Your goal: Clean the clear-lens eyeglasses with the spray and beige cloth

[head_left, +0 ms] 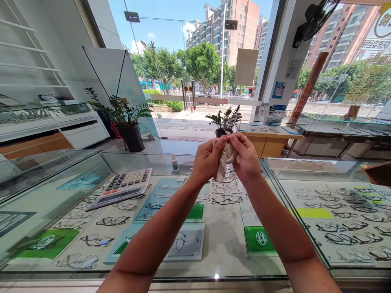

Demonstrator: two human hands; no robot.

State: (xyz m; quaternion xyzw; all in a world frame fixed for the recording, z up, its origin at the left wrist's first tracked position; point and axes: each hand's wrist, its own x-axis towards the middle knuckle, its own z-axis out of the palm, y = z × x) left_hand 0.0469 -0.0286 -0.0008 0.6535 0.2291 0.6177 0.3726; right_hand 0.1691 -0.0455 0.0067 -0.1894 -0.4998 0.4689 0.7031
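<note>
Both my hands are raised above the glass display counter, close together at the centre of the head view. Between them hangs a small beige cleaning cloth (221, 171) with a zigzag edge. My left hand (207, 158) is closed on the cloth, thumb and fingers pinching its upper part. My right hand (247, 158) also pinches the cloth at the top, its fingertips touching those of the left. Whether anything lies folded inside the cloth is hidden by the fingers. Below the hands, rows of eyeglasses (226, 200) lie inside the counter.
A calculator (125, 183) and a small white bottle (174, 162) stand on the glass counter top (159, 162). More eyeglasses (345, 238) fill the right case. Potted plants (131, 136) and a glass door lie beyond. A wall fan (314, 20) hangs at upper right.
</note>
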